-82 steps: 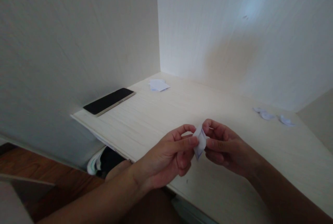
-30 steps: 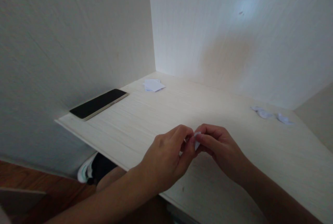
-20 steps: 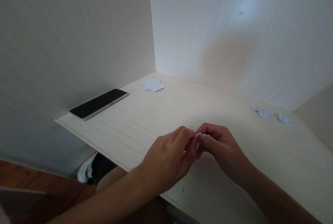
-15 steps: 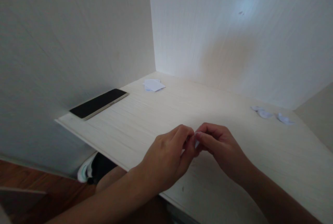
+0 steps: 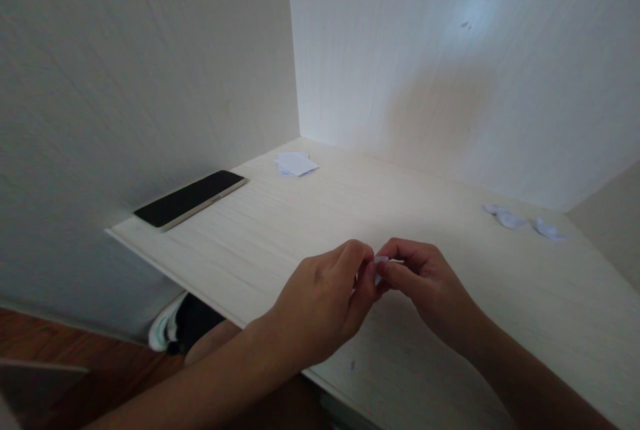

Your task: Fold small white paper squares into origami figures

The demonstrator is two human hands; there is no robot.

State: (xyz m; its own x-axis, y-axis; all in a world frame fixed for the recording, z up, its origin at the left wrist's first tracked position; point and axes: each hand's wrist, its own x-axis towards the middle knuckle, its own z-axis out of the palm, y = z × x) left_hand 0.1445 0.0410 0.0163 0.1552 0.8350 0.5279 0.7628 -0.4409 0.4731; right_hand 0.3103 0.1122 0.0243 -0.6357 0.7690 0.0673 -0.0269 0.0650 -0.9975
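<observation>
Between my fingertips is a small white piece of paper (image 5: 381,260), mostly hidden by the fingers. My left hand (image 5: 330,297) is closed and pinches its left side. From the right, my right hand (image 5: 420,277) grips it between thumb and forefinger. Both hands are above the front part of the pale desk (image 5: 300,217), and their fingertips almost meet. How the paper is folded or bent I cannot make out.
A stack of white paper squares (image 5: 296,163) lies near the back corner. Along the left wall rests a black-screened phone (image 5: 191,199). Several folded paper pieces (image 5: 510,219) lie at the right by the back wall (image 5: 400,50). The desk's front edge (image 5: 180,280) slants below my left arm.
My right thumb has shifted slightly, and more of the white paper shows above it. Both hands stay in nearly the same place.
</observation>
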